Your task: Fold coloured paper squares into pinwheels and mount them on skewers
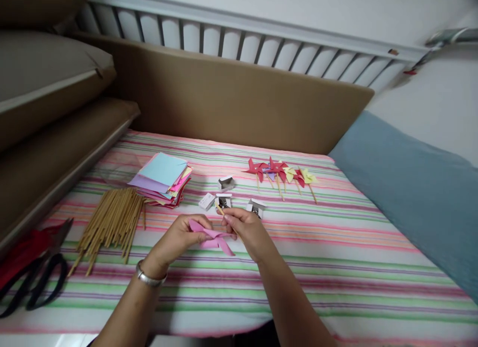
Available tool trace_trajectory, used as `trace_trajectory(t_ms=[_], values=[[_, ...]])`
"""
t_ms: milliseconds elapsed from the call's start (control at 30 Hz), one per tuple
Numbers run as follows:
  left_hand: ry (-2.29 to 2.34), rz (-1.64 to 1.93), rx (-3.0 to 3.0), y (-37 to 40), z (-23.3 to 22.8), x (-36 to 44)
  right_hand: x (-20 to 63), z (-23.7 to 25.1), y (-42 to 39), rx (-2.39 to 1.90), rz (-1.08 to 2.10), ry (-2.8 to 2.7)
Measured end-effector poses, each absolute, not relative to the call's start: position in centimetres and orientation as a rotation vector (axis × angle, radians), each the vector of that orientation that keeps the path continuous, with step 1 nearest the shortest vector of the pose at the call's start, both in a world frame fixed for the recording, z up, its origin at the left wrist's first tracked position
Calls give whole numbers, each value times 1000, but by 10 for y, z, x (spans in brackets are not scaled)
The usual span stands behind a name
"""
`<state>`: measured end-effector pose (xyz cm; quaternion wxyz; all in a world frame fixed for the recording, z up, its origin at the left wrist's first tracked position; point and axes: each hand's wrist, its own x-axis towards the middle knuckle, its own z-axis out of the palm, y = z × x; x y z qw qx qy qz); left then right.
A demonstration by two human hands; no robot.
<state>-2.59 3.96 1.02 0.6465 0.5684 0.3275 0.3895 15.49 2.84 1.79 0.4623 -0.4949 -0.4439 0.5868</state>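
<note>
A pink paper pinwheel [213, 240] is pinched in my left hand [188, 231], its blades folded and spread toward the right. My right hand [244, 228] is closed on a thin wooden stick [220, 209], whose tip points up and left past the fingertips. The two hands are close together, with the right fingers beside the pinwheel's right edge. Whether stick and paper touch is hidden by my fingers. Just beyond my hands stand small open white boxes, one [223, 201] with dark metal bits inside and another [256, 208] to its right.
A stack of coloured paper squares [164, 169] lies at left beside a heap of wooden sticks [110, 220]. Large black-handled scissors [47, 267] rest at far left. Several finished pinwheels [277, 169] lie at back right. Brown padded panels [231, 98] border the striped cloth.
</note>
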Motion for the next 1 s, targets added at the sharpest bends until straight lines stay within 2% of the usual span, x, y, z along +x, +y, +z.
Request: trace_trajectory(t_ms=[367,1000], values=[[673,1132,1450,41,14,-35,142,24,24,-1186,1443,-1162],[699,1232,1526,39,19,-35,137,22,21,-1143,1384,-1293]])
